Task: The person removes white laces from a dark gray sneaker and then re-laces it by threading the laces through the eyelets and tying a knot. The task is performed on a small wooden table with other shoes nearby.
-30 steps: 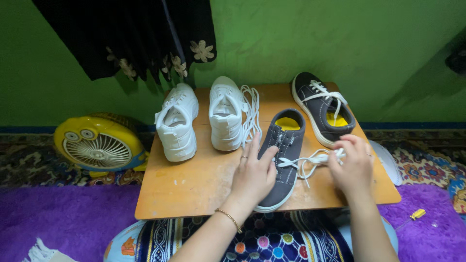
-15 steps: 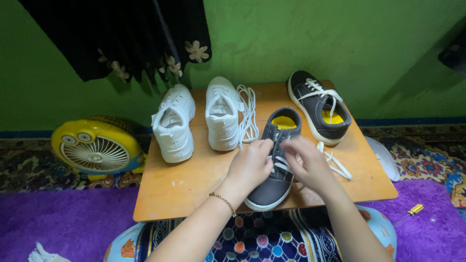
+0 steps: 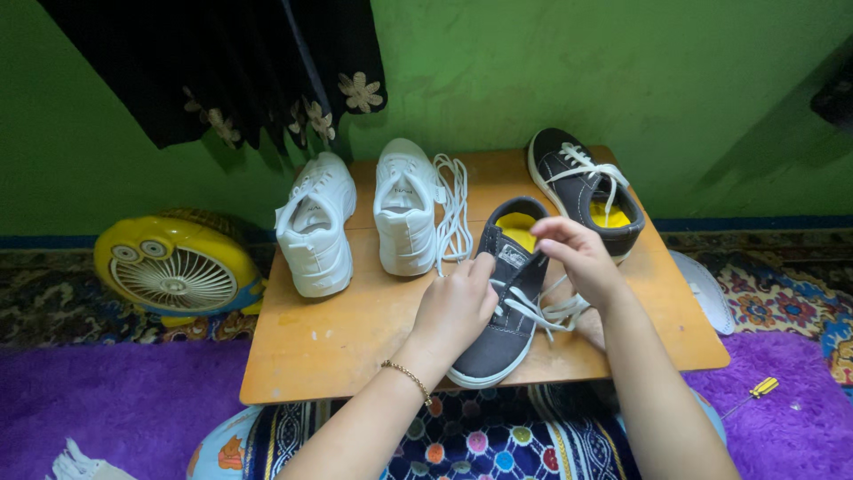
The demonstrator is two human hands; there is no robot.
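Grey canvas shoe (image 3: 508, 311), yellow insole, white lace (image 3: 542, 309) half-threaded, near desk (image 3: 355, 329) front edge | left grip (image 3: 458, 307) steadying shoe; right grip (image 3: 577, 258) pinching lace | orange wooden desk; green wall (image 3: 551, 71)

It looked like a home: a patterned carpet (image 3: 782, 284) at three o'clock, a yellow cartoon fan (image 3: 173, 262) at nine, dark clothing (image 3: 222, 62) hanging at eleven.

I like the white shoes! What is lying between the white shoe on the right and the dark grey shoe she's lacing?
A loose white shoelace lies bunched on the wooden table there, in the head view.
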